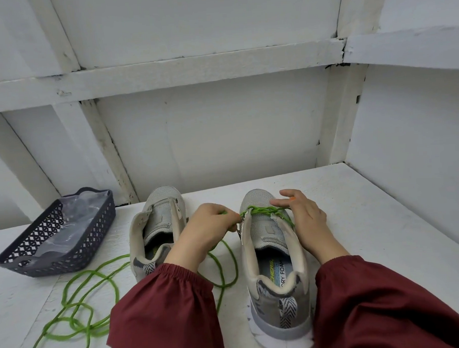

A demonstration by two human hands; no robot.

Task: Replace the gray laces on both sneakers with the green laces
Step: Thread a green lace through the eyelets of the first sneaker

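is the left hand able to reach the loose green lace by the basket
Likely yes, once it lets go: the left hand pinches the threaded lace at the right sneaker, but the loose green lace lies uncovered on its side.

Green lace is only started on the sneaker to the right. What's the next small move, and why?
Probably draw the green lace further through the eyelet where the left hand pinches it, to take up slack. Only the toe-end rows of the sneaker are laced, the right hand rests on the crossing there, and much of the lace lies loose on the table.
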